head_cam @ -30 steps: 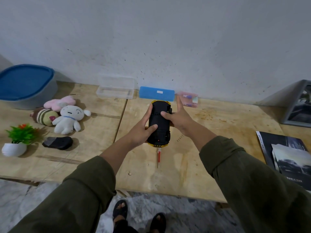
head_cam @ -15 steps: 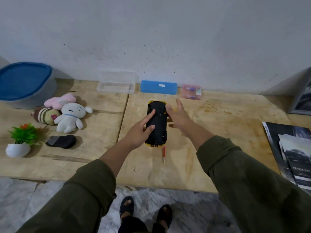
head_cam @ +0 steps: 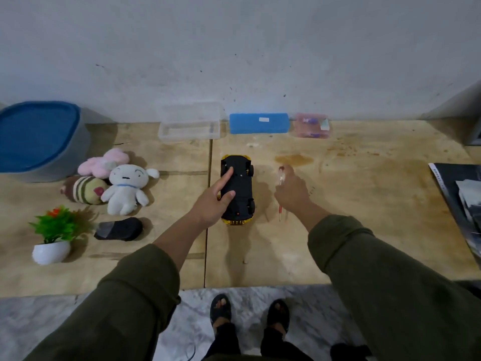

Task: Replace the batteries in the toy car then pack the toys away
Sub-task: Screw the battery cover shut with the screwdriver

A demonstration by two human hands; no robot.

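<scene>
The toy car (head_cam: 240,183) lies upside down on the wooden table (head_cam: 364,204), its black underside up and yellow body showing at both ends. My left hand (head_cam: 212,201) grips its left side, forefinger and thumb laid across the underside. Just right of the car, my right hand (head_cam: 291,191) is closed around a small red-handled screwdriver (head_cam: 280,214), held a little above the table with its tip pointing toward me. To the left lie a white plush (head_cam: 126,188), a pink plush (head_cam: 102,162) and a striped plush (head_cam: 83,190).
A blue-lidded tub (head_cam: 39,136) stands at far left. Along the wall sit a clear box (head_cam: 190,126), a blue case (head_cam: 259,123) and a pink box (head_cam: 311,125). A small plant pot (head_cam: 53,235) and a black object (head_cam: 119,229) sit front left, magazines (head_cam: 460,194) right.
The car went from both hands down onto the table. My right hand let go of it, moved right and picked up the screwdriver that lay in front of the car.
</scene>
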